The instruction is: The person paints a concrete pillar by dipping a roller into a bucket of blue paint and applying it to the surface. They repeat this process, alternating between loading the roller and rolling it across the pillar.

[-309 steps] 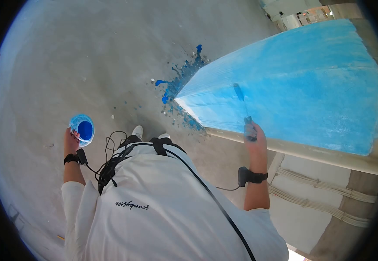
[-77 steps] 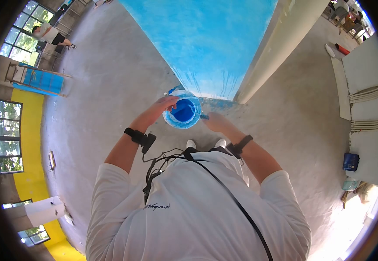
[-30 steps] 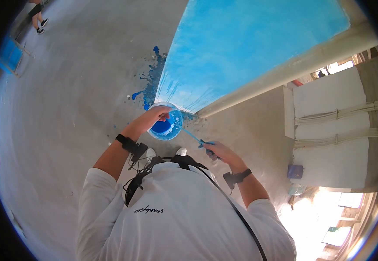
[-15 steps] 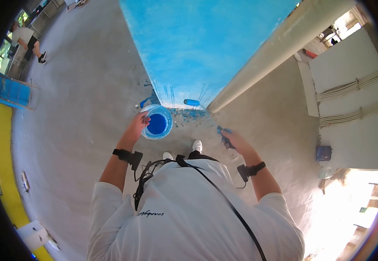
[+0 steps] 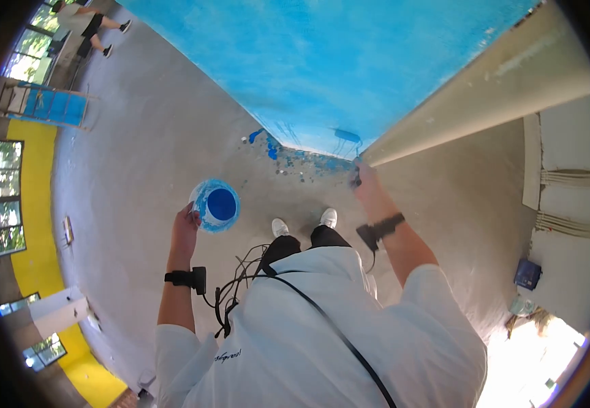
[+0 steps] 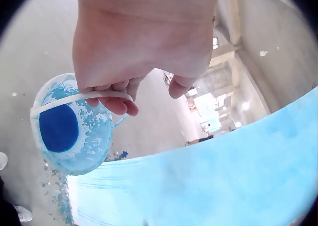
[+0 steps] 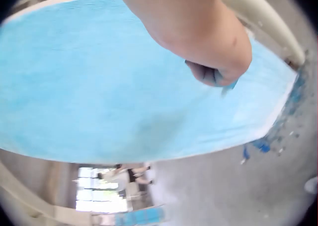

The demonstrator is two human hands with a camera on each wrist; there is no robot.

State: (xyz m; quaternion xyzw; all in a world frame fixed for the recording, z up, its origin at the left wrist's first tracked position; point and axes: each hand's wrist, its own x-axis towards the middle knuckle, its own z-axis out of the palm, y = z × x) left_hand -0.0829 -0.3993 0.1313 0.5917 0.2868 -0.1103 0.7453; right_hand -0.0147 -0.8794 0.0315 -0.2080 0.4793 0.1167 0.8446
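My left hand (image 5: pixel 189 217) holds a small white bucket (image 5: pixel 217 205) of blue paint out to my left. Its fingers (image 6: pixel 115 103) curl round the thin white bail handle (image 6: pixel 74 98), and the bucket (image 6: pixel 69 124) hangs below. My right hand (image 5: pixel 360 177) grips the handle of a paint roller. The roller head (image 5: pixel 346 136) lies against the bottom of the blue painted wall (image 5: pixel 322 61). The right wrist view shows the hand (image 7: pixel 214 75) as a fist in front of the blue wall (image 7: pixel 99 87); only a blue tip of the handle (image 7: pixel 229 87) shows.
Blue paint splatter (image 5: pixel 288 160) marks the concrete floor at the wall's foot, ahead of my white shoes (image 5: pixel 280 226). A cream column (image 5: pixel 485 95) borders the wall on the right. Far left are a blue ladder frame (image 5: pixel 47 105), a yellow wall (image 5: pixel 16 204) and another person (image 5: pixel 88 20).
The roller has left the bucket and gone up to the foot of the blue wall with my right hand. My left hand has carried the bucket down and to the left.
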